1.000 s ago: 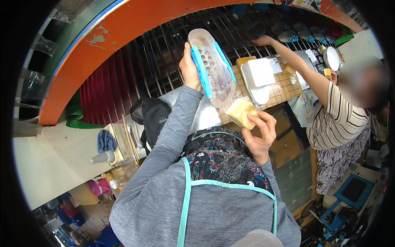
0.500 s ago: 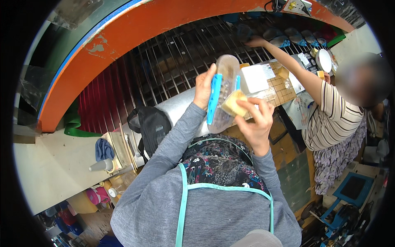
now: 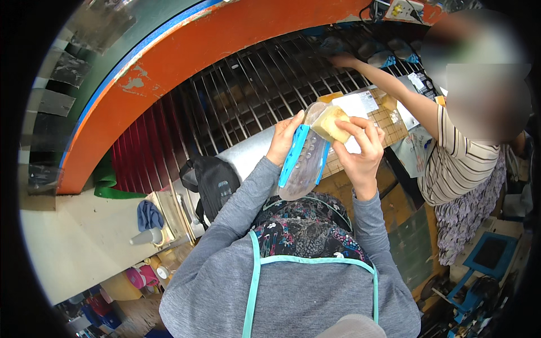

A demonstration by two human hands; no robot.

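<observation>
My left hand is closed on the left edge of a clear sandal sole, which has a blue strip along each long side and rows of round bumps. The sole is tilted, its lower end toward my apron. In my right hand, between thumb and fingers, is a pale yellow sponge block with a brownish patch on top. The sponge lies against the upper part of the sole and covers some of it. My left fingertips are partly hidden behind the sole.
Beyond my hands runs a rack of metal rods under an orange frame. A co-worker's arm reaches over it at right, near blue-strapped clear pieces. A black bag and a gridded board flank me.
The sponge has moved from the lower part of the sole up to its far end. The sole has come slightly nearer my body, and the view has shifted a little.
</observation>
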